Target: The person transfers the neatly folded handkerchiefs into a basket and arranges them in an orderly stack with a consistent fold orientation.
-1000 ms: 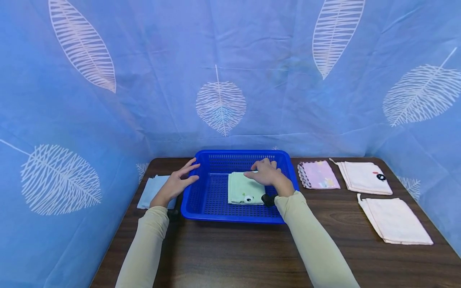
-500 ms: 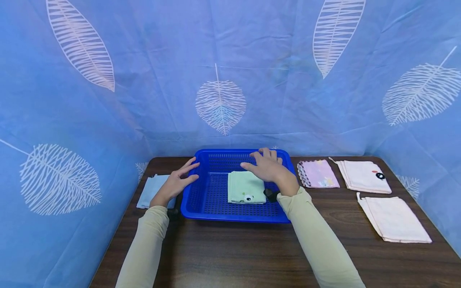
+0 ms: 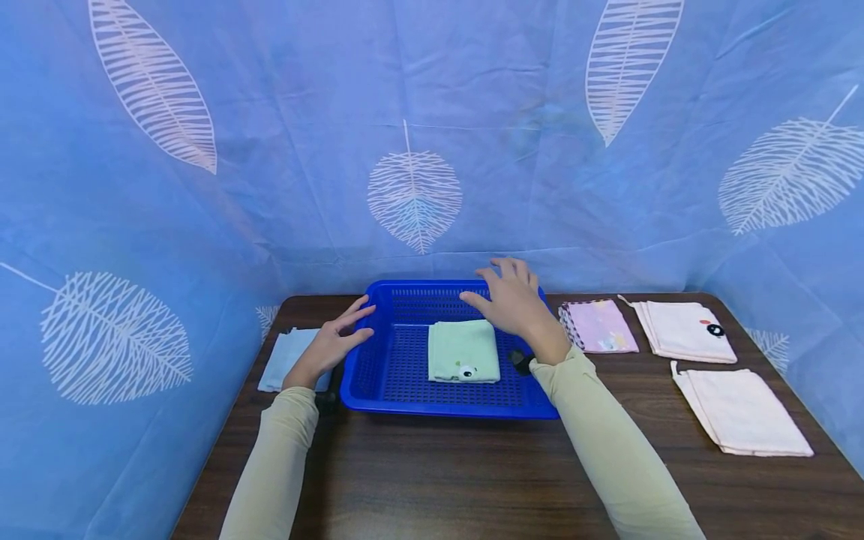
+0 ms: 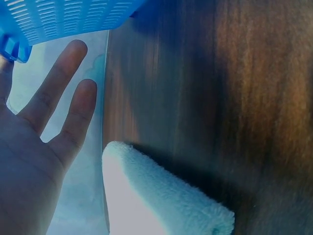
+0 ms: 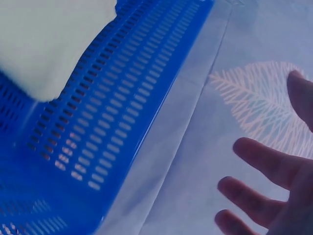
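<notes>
I see 2 splayed, empty hands: the right hand [image 3: 511, 301] has lifted near the basket's [image 3: 445, 409] far-right corner, leaving the green cloth [image 3: 463, 346] unheld; left hand [image 3: 328, 343] beside the left edge.

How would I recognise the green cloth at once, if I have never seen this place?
On the dark brown table stands a blue basket. Inside it lies the folded, pale green cloth, roughly square; it is the only green one and the only one visible in there.

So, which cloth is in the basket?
The light green cloth; the light blue one, purple one and two pale pink ones lie on the table.
</notes>
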Demonstrator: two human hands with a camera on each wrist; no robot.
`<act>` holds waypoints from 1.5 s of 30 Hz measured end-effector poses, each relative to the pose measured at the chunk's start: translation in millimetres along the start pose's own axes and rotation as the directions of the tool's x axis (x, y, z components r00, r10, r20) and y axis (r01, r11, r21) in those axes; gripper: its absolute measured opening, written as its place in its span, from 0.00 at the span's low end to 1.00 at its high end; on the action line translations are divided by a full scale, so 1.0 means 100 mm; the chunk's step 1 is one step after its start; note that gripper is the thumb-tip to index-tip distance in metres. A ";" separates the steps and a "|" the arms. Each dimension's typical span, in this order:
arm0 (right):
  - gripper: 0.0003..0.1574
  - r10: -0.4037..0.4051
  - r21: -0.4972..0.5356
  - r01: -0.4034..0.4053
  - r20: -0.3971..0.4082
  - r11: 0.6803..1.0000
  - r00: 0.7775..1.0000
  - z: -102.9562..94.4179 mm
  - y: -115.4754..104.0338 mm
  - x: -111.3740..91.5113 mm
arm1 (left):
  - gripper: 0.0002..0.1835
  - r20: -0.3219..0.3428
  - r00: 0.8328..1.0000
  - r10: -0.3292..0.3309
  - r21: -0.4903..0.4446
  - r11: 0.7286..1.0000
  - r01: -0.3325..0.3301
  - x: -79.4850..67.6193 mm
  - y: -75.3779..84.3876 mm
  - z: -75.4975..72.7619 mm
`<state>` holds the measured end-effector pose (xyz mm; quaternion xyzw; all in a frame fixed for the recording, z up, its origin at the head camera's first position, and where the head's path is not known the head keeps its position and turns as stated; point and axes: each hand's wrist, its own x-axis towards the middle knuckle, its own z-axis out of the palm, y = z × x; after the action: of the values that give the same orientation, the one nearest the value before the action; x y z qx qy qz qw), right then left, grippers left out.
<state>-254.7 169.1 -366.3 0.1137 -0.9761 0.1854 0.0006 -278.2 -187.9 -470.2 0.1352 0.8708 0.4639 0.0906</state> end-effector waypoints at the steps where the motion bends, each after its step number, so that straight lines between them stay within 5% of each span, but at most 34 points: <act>1: 0.44 -0.004 -0.007 0.004 -0.018 1.000 1.000 -0.01 0.01 0.00 | 0.31 0.001 1.000 -0.001 0.004 1.000 0.001 0.00 0.00 0.00; 6: 0.48 -0.009 -0.035 0.008 -0.040 0.999 0.999 -0.08 0.09 0.01 | 0.31 -0.006 1.000 -0.001 0.020 1.000 0.001 0.00 0.00 0.00; 31: 0.61 0.020 -0.176 0.002 0.125 0.984 0.992 -0.26 0.46 -0.06 | 0.30 -0.030 0.999 -0.023 0.012 1.000 0.023 0.00 -0.02 -0.04; 45: 0.59 0.029 -0.153 -0.017 0.074 0.988 0.997 -0.30 0.79 -0.17 | 0.31 -0.007 1.000 -0.001 0.014 1.000 0.001 0.00 -0.04 -0.01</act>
<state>-256.5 255.2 -368.0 0.1090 -0.9879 0.1058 -0.0299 -279.2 -190.8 -473.4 0.1338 0.8745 0.4581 0.0869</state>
